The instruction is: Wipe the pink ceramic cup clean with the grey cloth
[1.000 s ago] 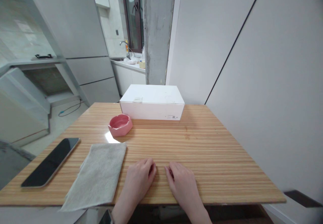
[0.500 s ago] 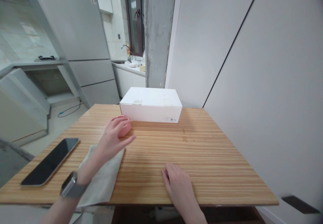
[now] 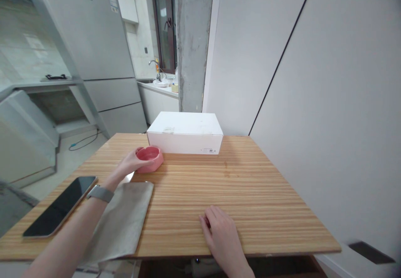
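Observation:
A pink ashtray [image 3: 153, 165] with a notched rim sits on the left part of the table, close to the front of the white box. Wrapped round its left side is my left hand [image 3: 133, 161], thumb along the near wall and fingertips partly hidden at the far side. My left wrist wears a grey-banded watch. Below that forearm lies a grey cloth [image 3: 125, 217], partly covered by the arm. My right hand [image 3: 221, 232] rests near the table's front edge, fingers curled in, with nothing visible in it.
The white box [image 3: 184, 142] stands at the table's back edge. A dark phone [image 3: 62, 207] lies at the left of the wooden table [image 3: 250, 198]. A small white object [image 3: 129, 177] shows under my left wrist. The wall [image 3: 344, 123] borders the right side.
My left hand has come down from above the ashtray and closed on its left side, uncovering more of it. My right hand stays in place. The view has shifted slightly.

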### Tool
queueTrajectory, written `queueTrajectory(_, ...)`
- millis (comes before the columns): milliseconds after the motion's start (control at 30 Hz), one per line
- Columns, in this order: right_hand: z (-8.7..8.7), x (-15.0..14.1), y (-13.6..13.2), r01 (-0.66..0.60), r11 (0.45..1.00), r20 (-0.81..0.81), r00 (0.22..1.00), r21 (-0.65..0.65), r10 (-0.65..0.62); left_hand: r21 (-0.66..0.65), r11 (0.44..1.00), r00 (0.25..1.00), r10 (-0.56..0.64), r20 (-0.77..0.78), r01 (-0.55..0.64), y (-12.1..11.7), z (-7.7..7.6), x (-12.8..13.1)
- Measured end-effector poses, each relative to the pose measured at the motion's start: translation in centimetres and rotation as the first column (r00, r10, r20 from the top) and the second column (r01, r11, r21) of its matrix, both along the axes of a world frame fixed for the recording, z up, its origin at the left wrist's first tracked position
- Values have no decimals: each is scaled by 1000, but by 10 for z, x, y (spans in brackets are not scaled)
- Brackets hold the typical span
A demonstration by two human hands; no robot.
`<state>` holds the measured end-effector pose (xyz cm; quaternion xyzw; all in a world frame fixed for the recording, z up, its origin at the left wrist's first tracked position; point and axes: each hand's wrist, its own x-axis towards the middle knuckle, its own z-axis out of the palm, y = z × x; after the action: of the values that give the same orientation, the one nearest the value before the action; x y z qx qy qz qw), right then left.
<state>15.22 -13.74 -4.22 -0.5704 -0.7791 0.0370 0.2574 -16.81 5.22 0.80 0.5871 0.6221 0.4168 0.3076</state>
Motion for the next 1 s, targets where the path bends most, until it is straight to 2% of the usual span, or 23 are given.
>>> queueTrajectory(100,-1,0,0,-3,1000,-1,1000,5,3,0,998,998,-61,22,61,1,9,25)
queueTrajectory(200,-2,0,0,2,1000,0,1000,17,-2,55,985,981,-168,98,163,1,12,59)
queueTrajectory(367,0,0,0,3,1000,-9,1000,14,-3,89,968,966,-243,86,236,-2,0,113)
queueTrajectory(533,2,-1,-2,13,1000,-16,1000,21,-12,44,967,967,-249,-60,252,-9,-10,140)
queueTrajectory(700,4,-1,-2,17,1000,-11,1000,8,-17,41,943,943,-330,-36,331,-16,-1,142)
queueTrajectory(767,2,-1,-1,20,1000,-10,1000,12,-20,61,945,944,-314,-104,321,-28,7,134)
queueTrajectory(833,0,-1,-1,24,999,-15,1000,23,-23,87,960,939,-238,-247,266,-53,15,121)
queueTrajectory(900,-3,-1,-1,28,999,-25,999,33,-27,118,974,904,-129,-408,192,-88,17,106)
queueTrajectory(933,-4,-1,-1,29,999,-31,999,35,-28,122,982,870,-69,-489,146,-108,16,97)
queueTrajectory(1000,-5,-1,-1,27,999,-47,999,33,-26,117,992,750,43,-661,47,-146,8,80)
